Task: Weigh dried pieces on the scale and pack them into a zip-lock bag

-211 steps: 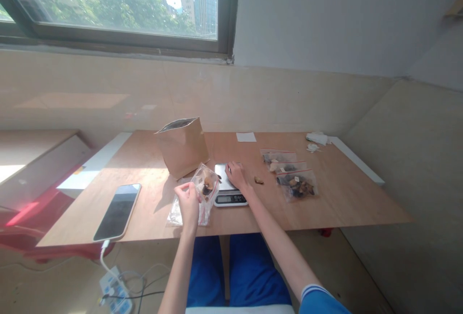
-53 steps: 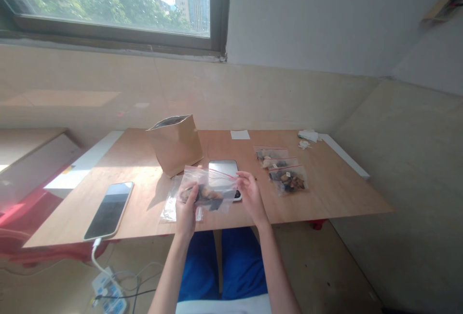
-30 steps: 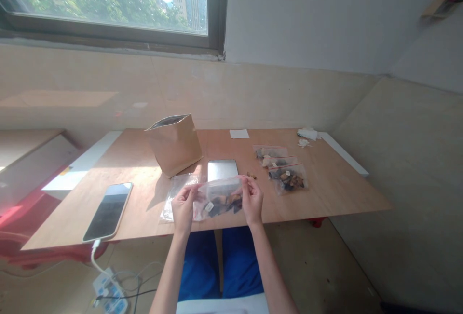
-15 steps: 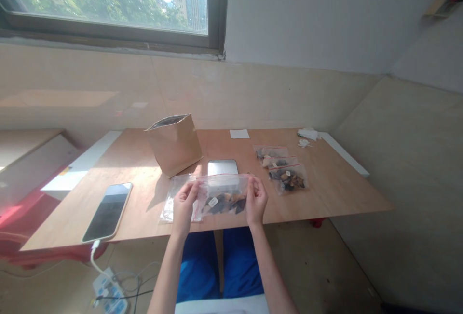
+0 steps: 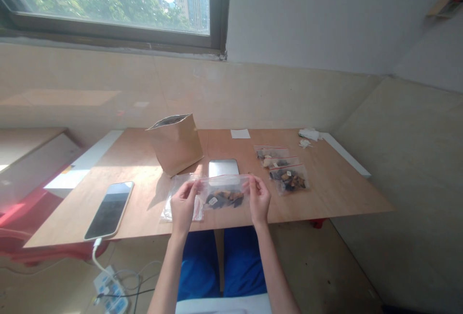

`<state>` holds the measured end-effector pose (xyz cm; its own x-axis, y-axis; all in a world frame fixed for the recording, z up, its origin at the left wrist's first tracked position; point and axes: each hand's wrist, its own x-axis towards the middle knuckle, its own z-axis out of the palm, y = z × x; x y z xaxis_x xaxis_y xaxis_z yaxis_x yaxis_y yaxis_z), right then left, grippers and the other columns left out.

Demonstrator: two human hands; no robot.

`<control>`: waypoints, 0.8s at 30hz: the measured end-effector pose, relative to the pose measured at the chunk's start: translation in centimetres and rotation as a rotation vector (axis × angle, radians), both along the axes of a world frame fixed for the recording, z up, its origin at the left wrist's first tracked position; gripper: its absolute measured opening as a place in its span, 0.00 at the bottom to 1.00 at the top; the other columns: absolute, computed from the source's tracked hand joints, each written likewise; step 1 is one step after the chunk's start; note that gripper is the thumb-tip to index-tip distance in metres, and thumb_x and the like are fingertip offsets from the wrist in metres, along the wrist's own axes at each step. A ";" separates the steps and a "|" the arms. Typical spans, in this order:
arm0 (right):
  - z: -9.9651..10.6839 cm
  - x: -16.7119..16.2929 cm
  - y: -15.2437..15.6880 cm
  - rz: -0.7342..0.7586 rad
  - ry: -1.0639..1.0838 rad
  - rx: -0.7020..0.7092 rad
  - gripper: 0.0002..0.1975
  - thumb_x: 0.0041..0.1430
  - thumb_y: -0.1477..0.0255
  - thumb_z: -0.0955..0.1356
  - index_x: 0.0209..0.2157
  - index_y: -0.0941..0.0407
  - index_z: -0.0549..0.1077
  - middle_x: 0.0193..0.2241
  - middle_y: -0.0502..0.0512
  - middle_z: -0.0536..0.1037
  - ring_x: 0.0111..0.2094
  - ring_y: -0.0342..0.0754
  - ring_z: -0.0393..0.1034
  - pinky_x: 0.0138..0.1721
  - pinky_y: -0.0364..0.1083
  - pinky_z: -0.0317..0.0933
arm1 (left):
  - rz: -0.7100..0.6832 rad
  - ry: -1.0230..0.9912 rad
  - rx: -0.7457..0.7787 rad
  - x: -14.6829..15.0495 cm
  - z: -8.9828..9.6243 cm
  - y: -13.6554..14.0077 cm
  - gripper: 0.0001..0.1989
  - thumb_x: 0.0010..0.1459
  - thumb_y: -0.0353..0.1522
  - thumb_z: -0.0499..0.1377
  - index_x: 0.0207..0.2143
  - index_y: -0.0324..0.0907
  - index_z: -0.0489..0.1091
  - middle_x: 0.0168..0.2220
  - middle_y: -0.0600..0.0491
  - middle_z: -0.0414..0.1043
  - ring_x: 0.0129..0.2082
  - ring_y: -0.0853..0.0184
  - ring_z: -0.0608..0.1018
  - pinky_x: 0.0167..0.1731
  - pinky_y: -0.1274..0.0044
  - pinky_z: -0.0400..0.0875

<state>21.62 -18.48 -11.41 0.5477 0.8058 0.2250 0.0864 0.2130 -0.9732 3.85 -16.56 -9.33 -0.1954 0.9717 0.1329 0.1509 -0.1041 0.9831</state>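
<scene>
Between my two hands a clear zip bag (image 5: 224, 197) is stretched out by its top corners, with dark and brown pieces and a small white label inside. My left hand (image 5: 183, 203) pinches the left corner, and my right hand (image 5: 259, 199) pinches the right one. Under and beside my left hand lie flat clear plastic bags (image 5: 168, 205). Just behind the held bag is a silver-topped flat device (image 5: 223, 167), partly covered by it. To the right, several filled zip bags (image 5: 289, 178) with red seal lines lie overlapping on the table.
A brown paper pouch (image 5: 176, 144) stands with its mouth open at the back left. A phone (image 5: 110, 210) with a white cable lies at the left front edge. Farther back are a white paper (image 5: 240, 133) and crumpled white scraps (image 5: 309, 134) on the wooden table (image 5: 343, 193).
The held zip bag has tilted slightly and the pieces inside have shifted. My hands have moved a little farther apart, still pinching its corners.
</scene>
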 end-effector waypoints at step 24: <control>0.8 0.2 0.0 0.131 0.024 0.029 0.12 0.55 0.62 0.64 0.31 0.57 0.69 0.26 0.51 0.74 0.26 0.43 0.68 0.34 0.44 0.63 | 0.021 -0.169 0.056 1.9 0.6 -1.1 0.12 0.54 0.41 0.54 0.29 0.41 0.64 0.26 0.55 0.68 0.30 0.69 0.74 0.34 0.77 0.68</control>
<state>21.83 -18.52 -10.61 0.4437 0.8643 0.2369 0.0324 0.2488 -0.9680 5.80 -17.63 -8.78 -0.2402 0.9590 0.1503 -0.0137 -0.1582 0.9873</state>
